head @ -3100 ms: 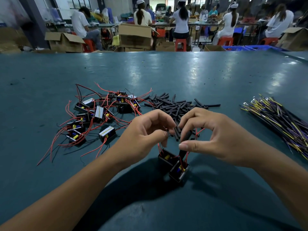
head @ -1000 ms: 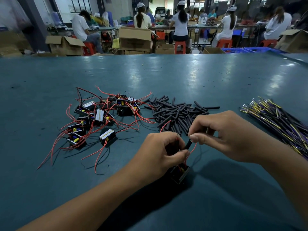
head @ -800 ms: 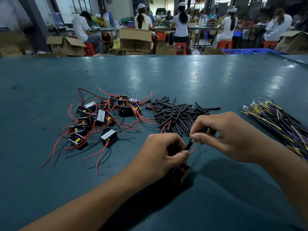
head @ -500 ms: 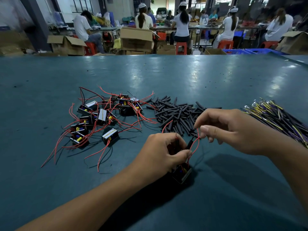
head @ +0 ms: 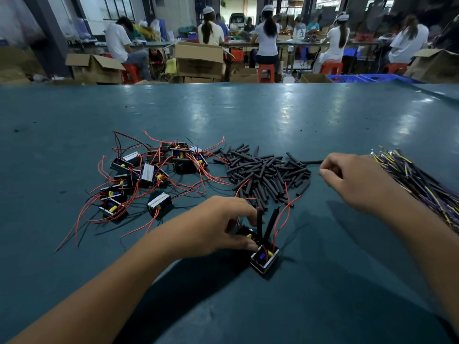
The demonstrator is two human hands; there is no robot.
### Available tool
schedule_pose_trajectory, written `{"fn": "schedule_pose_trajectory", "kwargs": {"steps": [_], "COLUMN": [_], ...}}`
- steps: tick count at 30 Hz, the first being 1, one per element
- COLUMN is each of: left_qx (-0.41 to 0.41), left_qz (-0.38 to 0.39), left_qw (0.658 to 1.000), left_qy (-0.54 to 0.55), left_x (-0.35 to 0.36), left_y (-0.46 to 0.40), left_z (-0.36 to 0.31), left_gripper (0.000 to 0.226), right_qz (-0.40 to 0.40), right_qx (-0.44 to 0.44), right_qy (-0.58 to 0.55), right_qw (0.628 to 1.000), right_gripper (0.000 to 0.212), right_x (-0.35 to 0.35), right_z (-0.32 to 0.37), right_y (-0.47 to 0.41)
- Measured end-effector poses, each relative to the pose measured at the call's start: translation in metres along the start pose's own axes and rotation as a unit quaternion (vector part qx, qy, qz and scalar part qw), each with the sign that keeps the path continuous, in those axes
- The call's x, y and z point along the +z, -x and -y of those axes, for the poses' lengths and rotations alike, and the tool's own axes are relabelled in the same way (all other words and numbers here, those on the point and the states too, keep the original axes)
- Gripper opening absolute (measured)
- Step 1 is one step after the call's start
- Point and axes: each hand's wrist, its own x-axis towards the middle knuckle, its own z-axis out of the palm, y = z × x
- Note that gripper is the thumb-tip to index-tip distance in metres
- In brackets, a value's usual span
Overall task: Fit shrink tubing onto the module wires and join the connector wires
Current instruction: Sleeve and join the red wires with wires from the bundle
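Head view: left hand [head: 218, 225] holds a module [head: 264, 259] near the table's [head: 248, 108] near edge, two tubing sleeves [head: 269, 224] upright on its wires. Right hand [head: 357, 181], fingers curled, empty, hovers between tubing pile [head: 268, 172] and connector wires [head: 422, 180].

On the table [head: 74, 269], modules [head: 149, 175] lie left; tubing pile [head: 268, 175] centre; connector wires [head: 422, 184] right.

Matt black tubing pieces [head: 268, 175]; glossy teal tabletop [head: 248, 115]; cardboard boxes [head: 198, 58].
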Motion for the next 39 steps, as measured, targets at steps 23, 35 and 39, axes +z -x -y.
{"fn": "schedule_pose_trajectory", "kwargs": {"steps": [23,35,39], "left_qx": [-0.010,-0.046,-0.053], "left_qz": [0.003,-0.036,-0.039], "left_qw": [0.992,0.994,0.994], "left_qy": [-0.122,-0.087,-0.091], "left_x": [0.013,-0.002,0.001], "left_y": [-0.001,0.000,-0.002], "left_z": [-0.001,0.010,0.009], "left_gripper": [0.062,0.082,0.099], "right_qz": [0.018,0.005,-0.005], "right_qx": [0.328,0.228,0.178], "right_qy": [0.229,0.140,0.056], "right_qw": [0.916,0.964,0.982], "right_gripper": [0.044,0.012,0.012], "right_x": [-0.006,-0.010,-0.009], "right_z": [-0.081,-0.070,-0.062], "right_y": [-0.012,-0.012,-0.015]}}
